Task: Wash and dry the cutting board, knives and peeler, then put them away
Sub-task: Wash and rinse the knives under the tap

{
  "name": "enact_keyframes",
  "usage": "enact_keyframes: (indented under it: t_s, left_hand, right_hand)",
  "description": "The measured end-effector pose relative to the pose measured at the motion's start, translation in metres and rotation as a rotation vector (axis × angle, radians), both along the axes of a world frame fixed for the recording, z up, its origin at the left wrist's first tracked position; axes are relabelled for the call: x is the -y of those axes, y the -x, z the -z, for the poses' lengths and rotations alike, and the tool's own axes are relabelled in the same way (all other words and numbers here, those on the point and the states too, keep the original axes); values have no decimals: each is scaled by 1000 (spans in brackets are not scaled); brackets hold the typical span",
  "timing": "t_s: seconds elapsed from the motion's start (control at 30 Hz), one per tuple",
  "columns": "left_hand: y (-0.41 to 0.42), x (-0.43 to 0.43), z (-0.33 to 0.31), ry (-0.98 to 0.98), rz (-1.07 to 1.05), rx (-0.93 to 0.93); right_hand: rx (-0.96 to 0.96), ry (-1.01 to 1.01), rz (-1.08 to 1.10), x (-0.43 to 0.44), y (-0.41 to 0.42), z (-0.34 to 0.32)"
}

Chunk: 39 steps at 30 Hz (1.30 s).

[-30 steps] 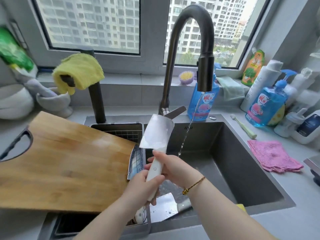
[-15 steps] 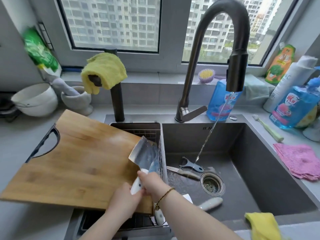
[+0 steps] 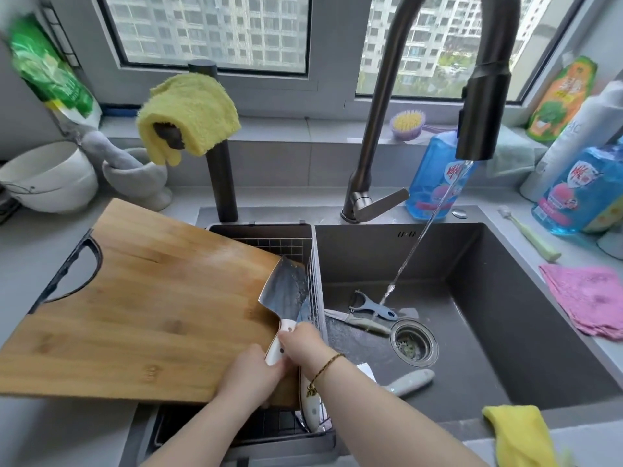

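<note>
The cleaver (image 3: 286,291), its white handle gripped by the curled left hand (image 3: 251,375) and right hand (image 3: 303,342) over the left rim of the wire basket (image 3: 315,264), is probably best lowered gently into that basket, edge kept turned from both hands.

At your twelve o'clock, daylit windows (image 3: 209,28) show tower blocks above a grey sill (image 3: 286,129); grey countertop (image 3: 40,433) at eight.

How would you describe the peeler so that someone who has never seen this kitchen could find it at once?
Look into the dark sink under the running tap. On its floor, by the round drain, lies the peeler. Unlike the small knife beside it, it has a blue handle and forked head.
</note>
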<state>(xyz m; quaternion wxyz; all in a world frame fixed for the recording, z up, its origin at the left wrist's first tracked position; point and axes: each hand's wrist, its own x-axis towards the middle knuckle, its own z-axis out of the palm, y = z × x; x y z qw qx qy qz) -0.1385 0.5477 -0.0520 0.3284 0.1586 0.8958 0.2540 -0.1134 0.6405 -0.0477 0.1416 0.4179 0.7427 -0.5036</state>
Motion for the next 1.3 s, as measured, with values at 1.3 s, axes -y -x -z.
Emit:
enact_keyframes:
  t_s: [1.3]
  left_hand:
    - [-1, -85, 21, -84, 505, -555]
  right_hand:
    - [681, -662, -1491, -173, -76, 114]
